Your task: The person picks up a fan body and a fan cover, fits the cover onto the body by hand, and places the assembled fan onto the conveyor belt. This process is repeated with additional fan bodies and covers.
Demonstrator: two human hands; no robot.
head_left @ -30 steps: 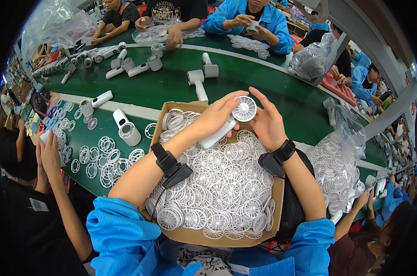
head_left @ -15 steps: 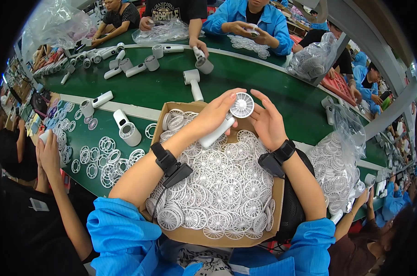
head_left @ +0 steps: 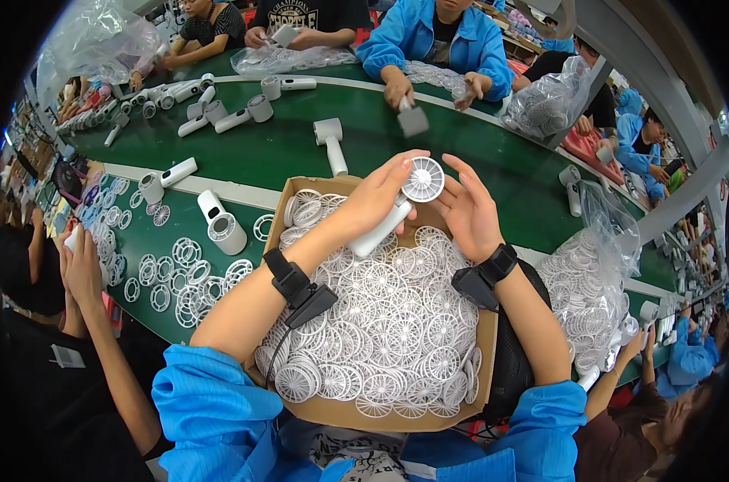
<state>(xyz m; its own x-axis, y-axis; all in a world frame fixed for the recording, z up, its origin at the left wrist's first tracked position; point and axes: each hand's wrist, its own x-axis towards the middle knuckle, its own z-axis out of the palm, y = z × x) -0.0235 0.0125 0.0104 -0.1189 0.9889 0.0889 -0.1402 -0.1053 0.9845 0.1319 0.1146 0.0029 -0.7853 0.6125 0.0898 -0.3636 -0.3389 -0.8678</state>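
A white handheld fan [head_left: 379, 231] is gripped in my left hand [head_left: 374, 201], its handle slanting down toward the left over the box. On the fan's head sits a round spoked grille [head_left: 423, 180], facing up at me. My right hand [head_left: 473, 213] is held to the right of that head with fingers stretched and apart; whether its fingertips touch the rim I cannot tell. Below both hands, a cardboard box [head_left: 487, 365] is heaped with loose white spoked grilles [head_left: 380, 313].
Fan bodies lie along a green conveyor belt [head_left: 244, 153]. White rings [head_left: 189, 277] and a fan [head_left: 222, 229] rest on the left ledge. A plastic bag of grilles [head_left: 585, 301] stands at right. Co-workers sit opposite and on both sides; one's hand [head_left: 397, 87] holds a blurred fan [head_left: 413, 120].
My hands and fan have barely moved. Opposite, the person in black has lifted a fan off the belt, and the person in blue has lowered one toward it. Fans on the belt have shifted slightly left.
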